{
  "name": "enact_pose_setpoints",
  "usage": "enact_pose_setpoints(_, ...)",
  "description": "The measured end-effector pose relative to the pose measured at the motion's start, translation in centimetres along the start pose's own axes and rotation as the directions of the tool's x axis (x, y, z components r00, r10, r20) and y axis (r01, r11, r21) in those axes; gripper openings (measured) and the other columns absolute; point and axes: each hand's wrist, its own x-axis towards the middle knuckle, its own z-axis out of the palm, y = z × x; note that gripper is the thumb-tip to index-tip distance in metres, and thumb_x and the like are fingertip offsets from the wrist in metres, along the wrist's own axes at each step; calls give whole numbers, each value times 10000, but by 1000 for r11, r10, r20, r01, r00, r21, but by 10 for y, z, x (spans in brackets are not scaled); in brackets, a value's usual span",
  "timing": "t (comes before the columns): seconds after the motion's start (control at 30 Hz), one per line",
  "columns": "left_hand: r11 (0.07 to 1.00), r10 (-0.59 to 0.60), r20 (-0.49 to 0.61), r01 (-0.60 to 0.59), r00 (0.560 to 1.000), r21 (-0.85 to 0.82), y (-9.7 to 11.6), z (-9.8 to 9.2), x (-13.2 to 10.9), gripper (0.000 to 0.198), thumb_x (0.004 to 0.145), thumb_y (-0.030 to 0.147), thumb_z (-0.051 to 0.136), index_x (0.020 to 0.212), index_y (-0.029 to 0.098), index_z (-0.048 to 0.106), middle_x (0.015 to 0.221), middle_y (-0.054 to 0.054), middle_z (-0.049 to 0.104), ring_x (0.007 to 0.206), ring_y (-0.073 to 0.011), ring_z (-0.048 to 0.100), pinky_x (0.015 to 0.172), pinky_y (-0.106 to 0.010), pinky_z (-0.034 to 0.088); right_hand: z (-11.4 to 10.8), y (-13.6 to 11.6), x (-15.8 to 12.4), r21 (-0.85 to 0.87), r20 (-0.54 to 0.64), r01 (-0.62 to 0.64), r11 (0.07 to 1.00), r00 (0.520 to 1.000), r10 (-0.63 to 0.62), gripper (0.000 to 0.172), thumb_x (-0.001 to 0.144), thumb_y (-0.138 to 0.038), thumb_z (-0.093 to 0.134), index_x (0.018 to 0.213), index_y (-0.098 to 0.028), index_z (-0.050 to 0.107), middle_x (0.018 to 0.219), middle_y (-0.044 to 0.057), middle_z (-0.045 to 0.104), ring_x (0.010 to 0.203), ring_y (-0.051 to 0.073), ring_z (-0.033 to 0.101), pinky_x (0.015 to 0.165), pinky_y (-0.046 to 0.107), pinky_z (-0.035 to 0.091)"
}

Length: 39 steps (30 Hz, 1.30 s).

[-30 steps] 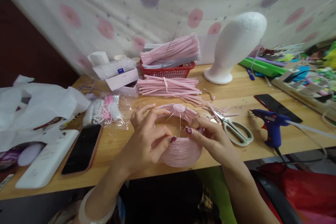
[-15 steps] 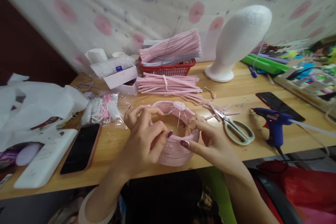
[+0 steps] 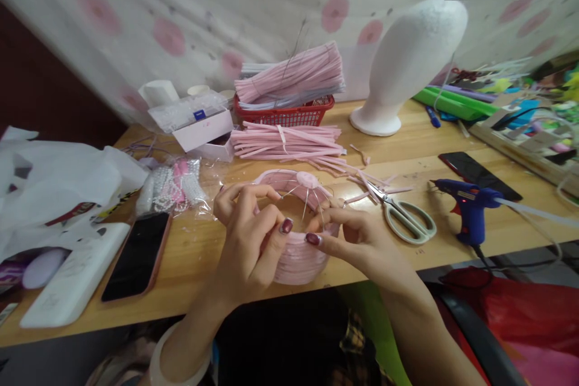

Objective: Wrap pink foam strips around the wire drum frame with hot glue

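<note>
A pink ring-shaped piece (image 3: 298, 268), wound from fuzzy pipe cleaners, rests near the table's front edge. Thin bare wires rise over its opening to a round pink disc (image 3: 307, 180) by the far rim. My left hand (image 3: 251, 238) grips the left and near side of the ring, thumb on the near rim. From the other side, my right hand (image 3: 362, 238) pinches the near right rim, thumb outside and fingers inside. The two thumbs are close together. Parts of the ring are hidden behind my fingers.
Scissors (image 3: 412, 223), a blue glue gun (image 3: 470, 202) and a dark phone (image 3: 482, 175) lie to the right. Behind are pink pipe cleaners (image 3: 289, 142), a red basket (image 3: 289, 114) and a white foam head (image 3: 402, 66). Another phone (image 3: 138, 256) and bagged beads (image 3: 174, 187) lie left.
My right hand has moved slightly left along the near rim, its thumb now closer to the left thumb. Both hands keep hold of the ring. The whole view has shifted slightly.
</note>
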Motion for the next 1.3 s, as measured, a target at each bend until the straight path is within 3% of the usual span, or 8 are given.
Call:
enact_pose_setpoints(0.37, 999, -28, -10, 28, 1000, -35, 1, 0, 2, 246, 975, 216, 447, 742, 229, 525, 1088, -72, 587, 1123, -288, 420, 992, -554, 313, 1, -2, 1, 54, -5, -91, 994, 996, 91, 291, 797, -493, 775, 728, -229, 674, 764, 3, 609, 765, 183, 533, 729, 334, 413)
enact_pose_setpoints(0.67, 997, 16, 161, -3, 987, -78, -12, -21, 8, 314, 1031, 278, 412, 885, 268, 689, 1223, -42, 638, 1248, -279, 423, 1064, -530, 325, -5, 2, 5, 76, 22, -117, 990, 993, 116, 290, 757, -490, 805, 753, -220, 701, 778, 10, 630, 714, 159, 527, 645, 299, 390)
enact_pose_setpoints(0.77, 990, -30, -75, 19, 997, -139, -17, -25, 4, 327, 1046, 310, 380, 972, 272, 696, 1187, -34, 648, 1192, -248, 529, 1081, -506, 341, -9, 2, 9, 86, 14, -148, 985, 989, 147, 307, 736, -494, 824, 739, -217, 692, 745, 1, 628, 687, 150, 517, 620, 290, 371)
enact_pose_setpoints(0.83, 963, -175, -337, 90, 925, -255, -22, -23, -4, 261, 1028, 320, 434, 969, 261, 682, 1130, -27, 654, 1150, -228, 575, 1074, -470, 383, -13, 2, 13, 114, -1, -160, 981, 987, 161, 313, 724, -493, 837, 728, -216, 691, 715, -5, 616, 681, 148, 510, 617, 287, 364)
enact_pose_setpoints(0.9, 871, -419, -499, 181, 758, -457, -27, -14, -18, 111, 964, 330, 564, 969, 258, 650, 1053, -21, 648, 1097, -213, 607, 1031, -425, 449, -18, 2, 18, 170, -17, -134, 976, 990, 139, 301, 712, -474, 853, 710, -216, 697, 712, -6, 611, 694, 151, 513, 625, 286, 369)
enact_pose_setpoints(0.97, 697, -659, -420, 296, 624, -653, -30, 1, -34, 196, 883, 405, 679, 990, 268, 590, 975, -15, 637, 967, -197, 643, 914, -391, 528, -22, 3, 24, 230, -23, -85, 969, 995, 92, 283, 705, -448, 865, 680, -216, 705, 723, -3, 614, 704, 153, 519, 636, 287, 379)
enact_pose_setpoints(1.13, 98, -773, 218, 452, 596, -887, -7, 44, -53, 498, 707, 607, 820, 961, 222, 631, 943, -84, 721, 930, -266, 713, 796, -406, 597, -26, 1, 35, 334, -36, -26, 942, 999, 40, 252, 679, -413, 882, 642, -221, 723, 736, 3, 641, 712, 155, 535, 656, 293, 385)
enact_pose_setpoints(1.3, -211, -716, 405, 377, 569, -902, 26, 50, -38, 429, 681, 446, 901, 972, 175, 741, 965, -99, 776, 942, -258, 736, 834, -368, 609, -21, 0, 34, 349, -45, -51, 936, 996, 72, 195, 678, -356, 864, 669, -221, 724, 731, -6, 642, 720, 155, 531, 681, 293, 379)
